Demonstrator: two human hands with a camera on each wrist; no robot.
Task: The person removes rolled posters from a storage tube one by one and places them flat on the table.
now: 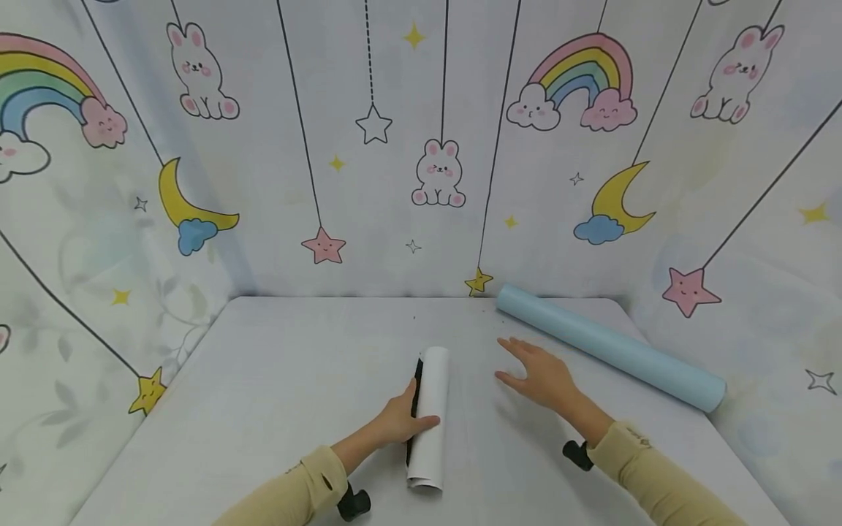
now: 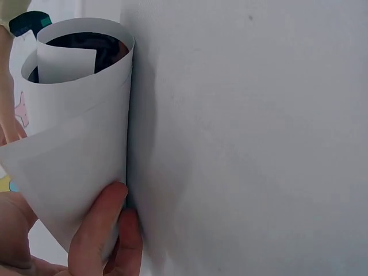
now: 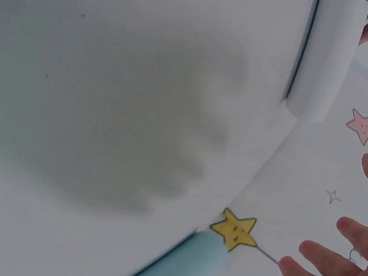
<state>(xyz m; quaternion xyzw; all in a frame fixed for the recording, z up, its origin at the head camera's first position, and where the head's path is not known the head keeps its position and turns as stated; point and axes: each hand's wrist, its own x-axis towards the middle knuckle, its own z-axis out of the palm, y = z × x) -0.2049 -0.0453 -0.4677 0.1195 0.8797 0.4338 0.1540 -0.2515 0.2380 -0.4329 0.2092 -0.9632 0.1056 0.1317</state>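
Observation:
A rolled white sheet with a dark inner side lies lengthwise near the middle of the table. My left hand grips it from the left, thumb across the top and fingers at its black edge. In the left wrist view the roll's open end shows the dark inside, and a loose white flap spreads toward the fingers. To the right, my right hand hovers over the table with fingers spread and holds nothing. In the right wrist view its fingertips show at the lower right.
A long light blue roll lies diagonally on the right side of the white table. Behind the table hangs a printed backdrop with rabbits, stars, moons and rainbows. Dark wrist cameras sit under both sleeves.

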